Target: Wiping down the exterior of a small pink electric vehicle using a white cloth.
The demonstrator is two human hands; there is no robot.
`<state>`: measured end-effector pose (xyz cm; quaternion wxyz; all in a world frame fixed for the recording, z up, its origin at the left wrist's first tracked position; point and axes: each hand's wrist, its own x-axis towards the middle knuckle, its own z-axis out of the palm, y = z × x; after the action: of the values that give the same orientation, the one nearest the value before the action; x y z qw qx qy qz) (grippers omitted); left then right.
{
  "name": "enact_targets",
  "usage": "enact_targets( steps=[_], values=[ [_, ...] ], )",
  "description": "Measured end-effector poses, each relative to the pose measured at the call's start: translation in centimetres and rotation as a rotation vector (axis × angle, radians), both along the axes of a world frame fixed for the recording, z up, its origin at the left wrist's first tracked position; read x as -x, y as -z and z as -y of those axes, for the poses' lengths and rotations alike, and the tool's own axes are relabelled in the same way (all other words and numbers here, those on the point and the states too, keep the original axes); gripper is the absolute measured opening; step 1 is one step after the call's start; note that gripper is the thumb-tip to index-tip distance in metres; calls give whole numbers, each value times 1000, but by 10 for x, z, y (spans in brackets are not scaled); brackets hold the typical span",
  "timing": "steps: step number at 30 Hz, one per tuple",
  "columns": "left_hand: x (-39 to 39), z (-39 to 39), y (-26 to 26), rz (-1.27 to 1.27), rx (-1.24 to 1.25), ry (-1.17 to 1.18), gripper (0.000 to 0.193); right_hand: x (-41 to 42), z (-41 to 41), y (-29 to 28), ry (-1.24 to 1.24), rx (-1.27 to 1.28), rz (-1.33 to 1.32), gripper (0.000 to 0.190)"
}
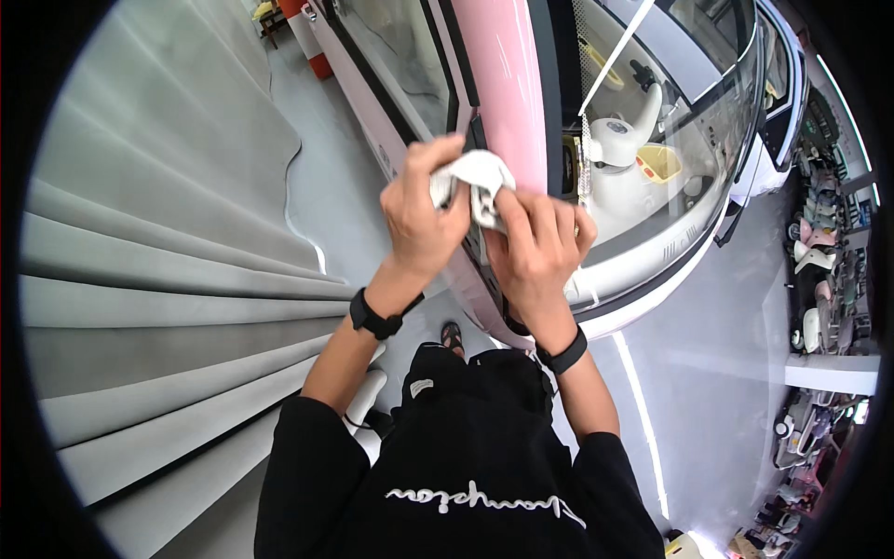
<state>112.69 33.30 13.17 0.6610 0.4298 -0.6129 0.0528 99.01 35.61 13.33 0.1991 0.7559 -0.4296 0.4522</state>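
Note:
A crumpled white cloth [482, 178] is bunched between my two hands in front of my chest. The fingers of my left hand [422, 213] grip its left side. My right hand [538, 241] pinches its lower right part. Just beyond and beneath the hands stands a small vehicle with a glossy pink body pillar [503, 84], a side door window [391, 49] and a transparent rear window [705, 147]. Whether the cloth touches the pink body cannot be told. Each wrist wears a black band.
Grey curtains [154, 230] hang along the left. A red and white post [307, 38] stands beyond the vehicle's side. A white chair part [367, 402] is near my left elbow. Several scooters [814, 258] line the far right, past the grey floor [719, 300].

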Motion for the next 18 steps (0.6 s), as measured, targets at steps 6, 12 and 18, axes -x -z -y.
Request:
enact_targets(
  steps=[6,12,18],
  values=[
    [-19,37,-46,151,181,-3,32,-26,33,-39,8,116,70,21],
    [-2,8,-2,156,124,-45,30,-3,12,-12,-29,-1,-68,13],
    [17,-40,63,269,-61,31,23,24,-37,46,-44,-211,-117,23]
  ],
)
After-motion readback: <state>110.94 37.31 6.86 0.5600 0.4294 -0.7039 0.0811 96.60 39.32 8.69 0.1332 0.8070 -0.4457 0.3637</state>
